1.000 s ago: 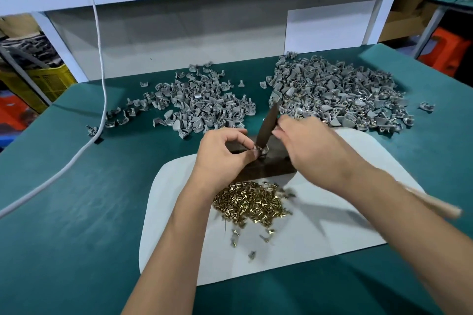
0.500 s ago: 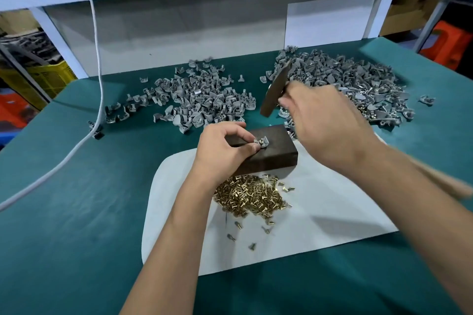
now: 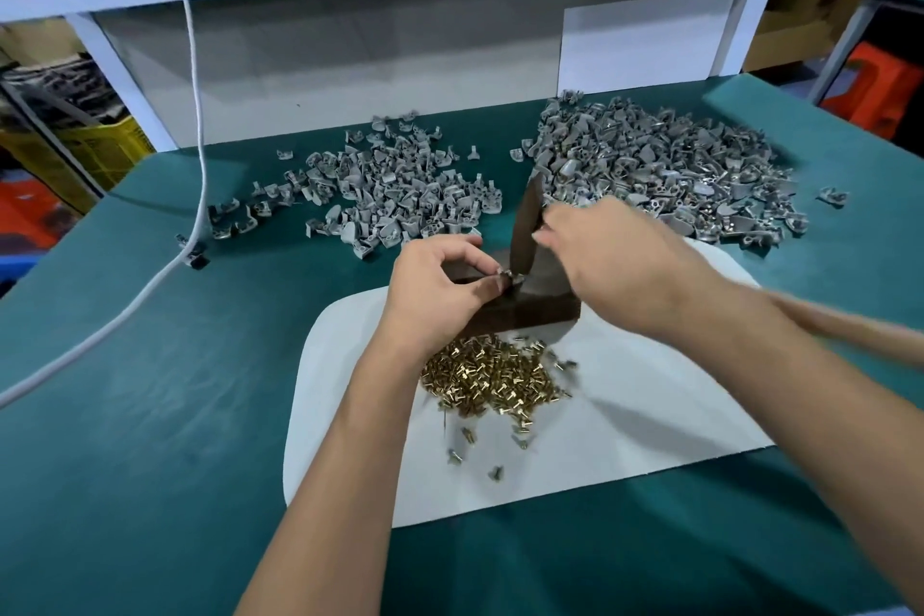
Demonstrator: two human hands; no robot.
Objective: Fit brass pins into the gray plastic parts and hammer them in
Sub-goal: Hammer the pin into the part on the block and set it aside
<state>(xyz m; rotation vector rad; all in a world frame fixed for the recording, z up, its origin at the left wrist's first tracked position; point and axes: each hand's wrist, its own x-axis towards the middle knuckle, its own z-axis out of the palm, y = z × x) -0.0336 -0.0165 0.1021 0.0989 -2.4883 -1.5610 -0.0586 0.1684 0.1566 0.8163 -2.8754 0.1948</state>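
Head view: the step in hand looks like the hammering itself. The left hand (image 3: 440, 285) pinches 1 small gray plastic part (image 3: 509, 276) between thumb and fingertips and steadies it on top of the dark block (image 3: 542, 303), which sits at the far edge of the white mat (image 3: 650, 415). The right hand (image 3: 615, 255) is clenched round a hammer; its dark head (image 3: 525, 225) stands steeply, with the lower end down at the part, though blur hides whether it actually touches. The pale handle (image 3: 850, 330) trails back under the right forearm.

The next move probably calls for a short, square blow that clears the left fingertips, which lie just beside the striking point, and a steady hold so the part does not skip off the block.

The held part is tiny and mostly covered by fingers; whether a pin sits in it cannot be told. Loose brass pins (image 3: 492, 378) lie heaped on the mat just nearer than the block. 2 heaps of gray parts rest on the green table (image 3: 150, 415): a left heap (image 3: 395, 195) and a larger right heap (image 3: 665, 165).
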